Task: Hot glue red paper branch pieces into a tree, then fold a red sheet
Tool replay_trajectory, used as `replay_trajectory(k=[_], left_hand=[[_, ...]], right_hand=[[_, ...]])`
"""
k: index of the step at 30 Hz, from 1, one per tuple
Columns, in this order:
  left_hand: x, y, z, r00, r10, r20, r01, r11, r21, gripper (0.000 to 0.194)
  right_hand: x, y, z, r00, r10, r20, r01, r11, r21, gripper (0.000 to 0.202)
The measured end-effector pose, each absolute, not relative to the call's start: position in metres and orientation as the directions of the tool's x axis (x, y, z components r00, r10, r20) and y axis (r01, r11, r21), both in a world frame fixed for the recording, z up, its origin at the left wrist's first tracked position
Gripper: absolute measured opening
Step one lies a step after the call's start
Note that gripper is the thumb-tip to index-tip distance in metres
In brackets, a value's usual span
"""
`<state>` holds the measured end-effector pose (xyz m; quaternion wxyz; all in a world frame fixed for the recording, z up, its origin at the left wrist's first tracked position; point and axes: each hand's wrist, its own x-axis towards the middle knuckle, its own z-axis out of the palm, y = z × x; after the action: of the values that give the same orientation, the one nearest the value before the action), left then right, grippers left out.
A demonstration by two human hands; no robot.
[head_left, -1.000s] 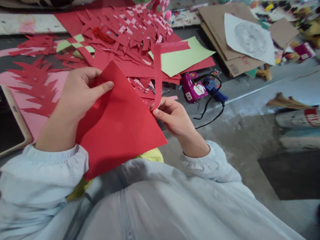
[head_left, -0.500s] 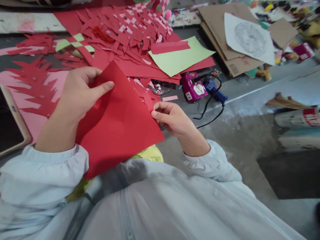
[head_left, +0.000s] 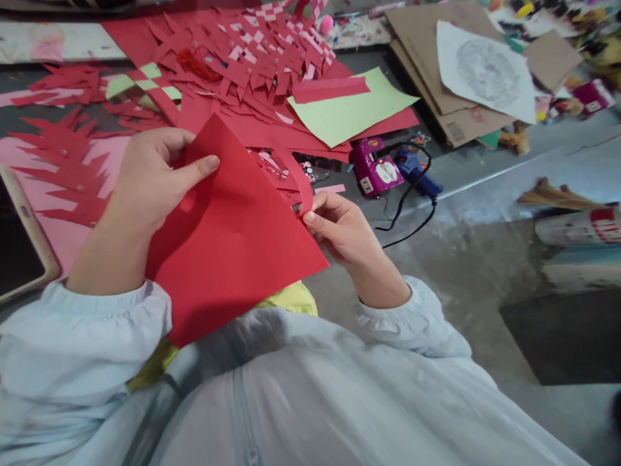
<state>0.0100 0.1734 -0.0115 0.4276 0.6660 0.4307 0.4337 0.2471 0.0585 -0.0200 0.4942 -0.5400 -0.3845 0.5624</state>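
A large sheet of red paper [head_left: 228,239] is tilted in front of me, its lower edge close to my lap. My left hand [head_left: 160,168] grips its upper left side, thumb on the face and fingers behind. Along the right edge a narrow red paper strip [head_left: 295,178] bends away from the sheet. My right hand [head_left: 339,226] pinches the strip's near end between thumb and fingertips, beside the sheet's right edge. Whether the strip is still joined to the sheet I cannot tell. Cut red pieces [head_left: 274,171] lie behind the sheet.
Beyond my hands lie piled red cutouts [head_left: 252,65] and a light green sheet [head_left: 349,120]. A purple box [head_left: 376,171] and a blue glue gun [head_left: 417,171] with black cord sit at the table edge. Cardboard [head_left: 436,58] is farther right; a phone or tablet [head_left: 24,239] is at left.
My right hand has shifted slightly right and toward me with the strip, which now shows as a longer curve. The sheet's right corner has moved a little right. My left hand keeps its grip.
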Motion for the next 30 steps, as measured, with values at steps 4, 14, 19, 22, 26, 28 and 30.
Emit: replay_trajectory(k=[4, 14, 19, 22, 26, 28, 30], left_hand=[[0.01, 0.174, -0.014, 0.257, 0.939, 0.23, 0.2, -0.284, 0.938, 0.036], [0.01, 0.177, -0.017, 0.239, 0.937, 0.254, 0.252, -0.313, 0.916, 0.031], [0.011, 0.178, -0.024, 0.244, 0.916, 0.319, 0.31, -0.385, 0.869, 0.022], [0.013, 0.179, -0.029, 0.226, 0.904, 0.364, 0.319, -0.422, 0.849, 0.02], [0.015, 0.179, -0.032, 0.213, 0.881, 0.423, 0.354, -0.473, 0.807, 0.016], [0.015, 0.179, -0.033, 0.213, 0.874, 0.437, 0.371, -0.486, 0.791, 0.015], [0.015, 0.179, -0.033, 0.202, 0.871, 0.447, 0.383, -0.491, 0.783, 0.014]], right_hand=[[0.25, 0.058, -0.019, 0.054, 0.958, -0.281, -0.152, -0.27, -0.951, 0.04], [0.249, 0.059, -0.02, 0.026, 0.947, -0.32, -0.146, -0.313, -0.939, 0.038], [0.25, 0.057, -0.023, 0.042, 0.964, -0.263, -0.128, -0.256, -0.958, 0.033], [0.252, 0.055, -0.025, 0.07, 0.964, -0.256, -0.107, -0.248, -0.963, 0.034], [0.255, 0.053, -0.028, 0.105, 0.964, -0.244, -0.098, -0.234, -0.967, 0.035], [0.255, 0.052, -0.029, 0.108, 0.967, -0.229, -0.1, -0.218, -0.971, 0.034], [0.255, 0.052, -0.029, 0.123, 0.971, -0.206, -0.118, -0.192, -0.974, 0.031]])
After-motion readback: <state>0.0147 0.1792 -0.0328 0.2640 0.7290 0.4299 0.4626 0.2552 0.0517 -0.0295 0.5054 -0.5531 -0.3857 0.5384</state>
